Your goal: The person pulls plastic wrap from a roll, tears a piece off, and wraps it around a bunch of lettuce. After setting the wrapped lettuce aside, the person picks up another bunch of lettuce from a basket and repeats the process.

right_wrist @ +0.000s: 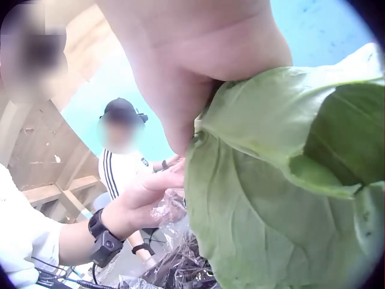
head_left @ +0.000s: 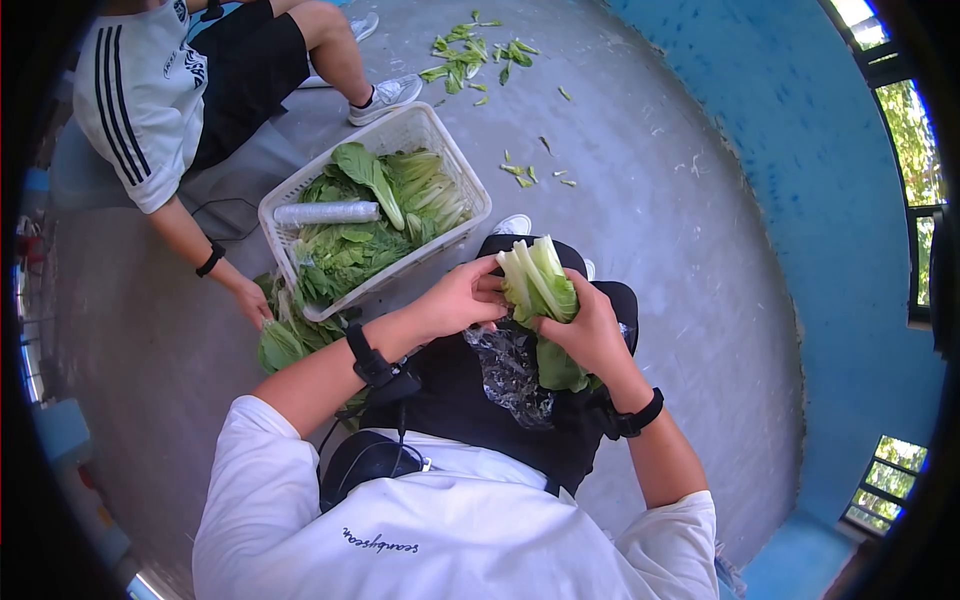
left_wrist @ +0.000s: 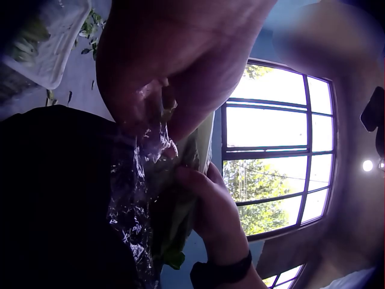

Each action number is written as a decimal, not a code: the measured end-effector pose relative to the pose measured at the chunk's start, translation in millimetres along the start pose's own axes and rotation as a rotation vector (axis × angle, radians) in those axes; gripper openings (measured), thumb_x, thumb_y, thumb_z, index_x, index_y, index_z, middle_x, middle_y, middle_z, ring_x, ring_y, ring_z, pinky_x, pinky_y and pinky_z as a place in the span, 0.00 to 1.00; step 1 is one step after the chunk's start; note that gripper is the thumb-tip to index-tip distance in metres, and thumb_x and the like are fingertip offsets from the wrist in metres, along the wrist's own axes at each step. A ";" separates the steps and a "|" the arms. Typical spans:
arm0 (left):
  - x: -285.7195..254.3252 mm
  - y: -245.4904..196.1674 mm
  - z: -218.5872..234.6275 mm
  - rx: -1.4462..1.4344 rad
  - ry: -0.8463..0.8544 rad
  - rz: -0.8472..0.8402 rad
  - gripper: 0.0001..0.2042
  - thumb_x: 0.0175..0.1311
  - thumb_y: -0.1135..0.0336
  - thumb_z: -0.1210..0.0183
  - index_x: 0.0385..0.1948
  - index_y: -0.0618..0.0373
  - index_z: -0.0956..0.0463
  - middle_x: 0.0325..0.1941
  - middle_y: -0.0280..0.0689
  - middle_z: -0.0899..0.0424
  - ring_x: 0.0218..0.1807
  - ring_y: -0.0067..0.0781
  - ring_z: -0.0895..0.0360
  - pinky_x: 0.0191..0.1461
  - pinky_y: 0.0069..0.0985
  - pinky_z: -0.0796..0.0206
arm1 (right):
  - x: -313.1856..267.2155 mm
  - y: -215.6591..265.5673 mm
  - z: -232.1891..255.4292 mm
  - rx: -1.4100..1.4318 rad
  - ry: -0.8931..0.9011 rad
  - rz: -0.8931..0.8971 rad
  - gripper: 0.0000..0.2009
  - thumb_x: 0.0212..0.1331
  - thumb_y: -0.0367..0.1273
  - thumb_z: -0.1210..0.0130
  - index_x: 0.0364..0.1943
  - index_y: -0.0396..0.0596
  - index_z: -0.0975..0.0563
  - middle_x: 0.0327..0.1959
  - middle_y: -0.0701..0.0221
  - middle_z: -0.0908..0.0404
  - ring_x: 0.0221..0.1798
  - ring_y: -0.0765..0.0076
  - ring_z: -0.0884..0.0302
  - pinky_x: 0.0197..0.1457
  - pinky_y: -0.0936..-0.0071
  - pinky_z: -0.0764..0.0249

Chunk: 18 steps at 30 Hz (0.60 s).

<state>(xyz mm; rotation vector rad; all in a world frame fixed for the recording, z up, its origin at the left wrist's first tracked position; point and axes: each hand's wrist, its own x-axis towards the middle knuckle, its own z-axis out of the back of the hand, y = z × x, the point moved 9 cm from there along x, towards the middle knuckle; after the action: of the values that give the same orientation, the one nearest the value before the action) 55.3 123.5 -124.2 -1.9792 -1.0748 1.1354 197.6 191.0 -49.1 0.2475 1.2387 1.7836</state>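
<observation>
My right hand (head_left: 592, 325) grips a bunch of leafy greens (head_left: 538, 280) above the lap, its cut pale stalks pointing away from me. Broad green leaves (right_wrist: 252, 205) fill much of the right wrist view, below that hand. Beside the stalks is my left hand (head_left: 468, 298), its fingertips close to the bunch. In the left wrist view that hand pinches clear plastic film (left_wrist: 135, 211) between curled fingers. The crumpled film (head_left: 512, 375) hangs down over the dark trousers, partly under the leaves.
A white plastic crate (head_left: 468, 175) of greens stands ahead on the left, with a roll of clear film (head_left: 327, 213) on top. Another person (head_left: 150, 100) sits beside it, one hand at greens (head_left: 285, 345) by the crate. Leaf scraps (head_left: 460, 60) litter the grey floor (head_left: 680, 250).
</observation>
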 end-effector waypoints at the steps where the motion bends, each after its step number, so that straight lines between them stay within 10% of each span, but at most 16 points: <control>1: 0.0 0.7 0.3 0.002 -0.002 0.012 0.35 0.64 0.81 0.39 0.74 0.57 0.42 0.63 0.42 0.22 0.59 0.29 0.20 0.45 0.22 0.21 | 0.0 0.4 2.6 -0.010 0.001 -0.018 0.30 0.48 0.27 0.31 0.58 0.35 0.26 0.47 0.53 0.14 0.51 0.53 0.13 0.55 0.64 0.21; 18: 2.5 -0.1 -2.2 0.131 -0.107 -0.111 0.20 0.65 0.75 0.38 0.60 0.61 0.26 0.44 0.38 0.11 0.35 0.18 0.19 0.30 0.18 0.26 | -4.0 19.9 -12.2 -0.271 -0.021 0.032 0.29 0.48 0.35 0.27 0.56 0.47 0.26 0.39 0.52 0.13 0.45 0.40 0.15 0.47 0.53 0.20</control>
<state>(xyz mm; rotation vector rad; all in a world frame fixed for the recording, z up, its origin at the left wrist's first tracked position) 57.9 125.5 -124.1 -1.7528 -1.1203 1.2314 181.2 178.7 -37.2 0.1307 0.9697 1.9474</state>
